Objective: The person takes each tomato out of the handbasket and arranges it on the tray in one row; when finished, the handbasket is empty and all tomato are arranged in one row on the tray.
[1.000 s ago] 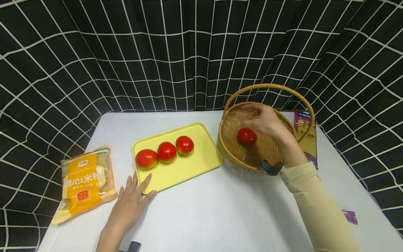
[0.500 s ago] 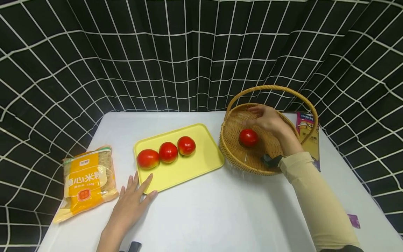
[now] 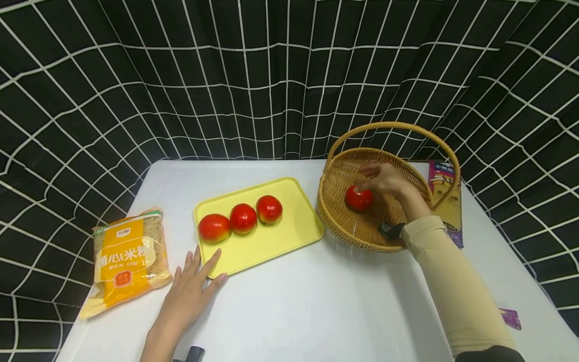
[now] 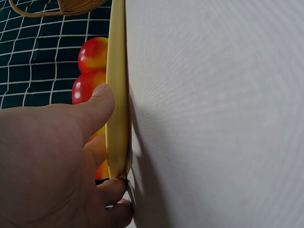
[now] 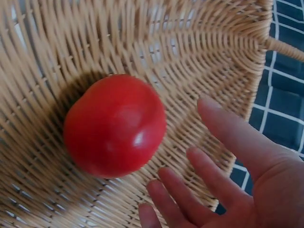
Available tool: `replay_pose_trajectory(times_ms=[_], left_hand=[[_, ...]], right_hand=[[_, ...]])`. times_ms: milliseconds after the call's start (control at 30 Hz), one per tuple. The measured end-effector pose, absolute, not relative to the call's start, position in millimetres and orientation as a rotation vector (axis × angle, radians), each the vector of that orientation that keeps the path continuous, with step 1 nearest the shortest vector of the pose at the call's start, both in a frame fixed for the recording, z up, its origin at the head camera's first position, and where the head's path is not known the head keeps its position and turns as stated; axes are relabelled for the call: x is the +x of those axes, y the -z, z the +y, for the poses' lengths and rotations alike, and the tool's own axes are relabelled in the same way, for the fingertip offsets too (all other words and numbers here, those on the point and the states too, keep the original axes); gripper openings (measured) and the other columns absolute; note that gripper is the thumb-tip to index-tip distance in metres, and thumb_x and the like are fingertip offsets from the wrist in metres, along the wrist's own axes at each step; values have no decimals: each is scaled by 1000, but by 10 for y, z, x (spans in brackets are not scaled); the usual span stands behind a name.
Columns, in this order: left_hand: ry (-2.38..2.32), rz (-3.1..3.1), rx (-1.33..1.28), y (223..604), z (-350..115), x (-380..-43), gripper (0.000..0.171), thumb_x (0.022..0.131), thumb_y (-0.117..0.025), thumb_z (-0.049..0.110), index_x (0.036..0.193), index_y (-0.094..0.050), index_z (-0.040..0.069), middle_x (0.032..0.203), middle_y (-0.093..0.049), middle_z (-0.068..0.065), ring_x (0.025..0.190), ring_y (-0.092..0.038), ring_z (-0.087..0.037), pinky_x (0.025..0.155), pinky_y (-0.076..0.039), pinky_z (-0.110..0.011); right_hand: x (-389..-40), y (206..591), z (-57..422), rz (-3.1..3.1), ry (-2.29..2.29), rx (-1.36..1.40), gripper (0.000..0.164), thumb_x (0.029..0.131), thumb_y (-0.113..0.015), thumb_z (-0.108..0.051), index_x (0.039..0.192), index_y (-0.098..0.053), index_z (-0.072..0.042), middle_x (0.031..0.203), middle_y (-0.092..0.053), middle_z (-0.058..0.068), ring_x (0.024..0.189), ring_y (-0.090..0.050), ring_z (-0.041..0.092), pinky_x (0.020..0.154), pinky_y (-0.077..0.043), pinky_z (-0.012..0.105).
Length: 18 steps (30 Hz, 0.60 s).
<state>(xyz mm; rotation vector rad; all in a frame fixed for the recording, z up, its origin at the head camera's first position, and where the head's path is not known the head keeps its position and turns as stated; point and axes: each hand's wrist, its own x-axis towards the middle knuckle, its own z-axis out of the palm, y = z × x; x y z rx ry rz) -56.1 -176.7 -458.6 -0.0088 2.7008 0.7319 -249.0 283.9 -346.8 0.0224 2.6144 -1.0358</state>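
Note:
Inside the wicker basket (image 3: 336,216) lies one smooth red fruit (image 5: 116,127), tomato-like in look. My right hand (image 3: 386,182) reaches over it under the arched handle; in the right wrist view its fingers are apart and bare, with a gap between them and the fruit. At the near left corner of a yellow tray (image 3: 267,251), my left hand (image 3: 187,294) lies with fingers spread, thumb and index finger across the rim. Three red fruits (image 3: 243,218) with yellowish undersides sit in a row in that tray, beyond the left fingertips.
Left of the tray lies an orange and yellow bag of dry food (image 3: 128,261). A purple and yellow packet (image 3: 445,196) is partly behind the basket, and a small purple wrapper (image 3: 511,318) lies at the right edge. Black grid cloth (image 3: 289,80) encloses the white table (image 3: 289,311).
My right hand has come down closer to the fruit in the basket and now overlaps its top in the head view. The left hand stays at the tray corner. The head view has shifted slightly.

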Motion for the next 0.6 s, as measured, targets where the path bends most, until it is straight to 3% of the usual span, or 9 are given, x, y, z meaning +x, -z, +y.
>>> replay_pose_trajectory(times_ms=[600], left_hand=[[-752, 2681, -23, 4581, -1768, -566, 73, 106, -53, 58, 168, -33, 25, 176, 1, -26, 163, 6, -50, 130, 3, -70]], right_hand=[[-2515, 3557, 2820, 2520, 919, 44, 68, 94, -77, -7, 153, -46, 7, 161, -38, 40, 150, -40, 54, 126, -34, 65]])
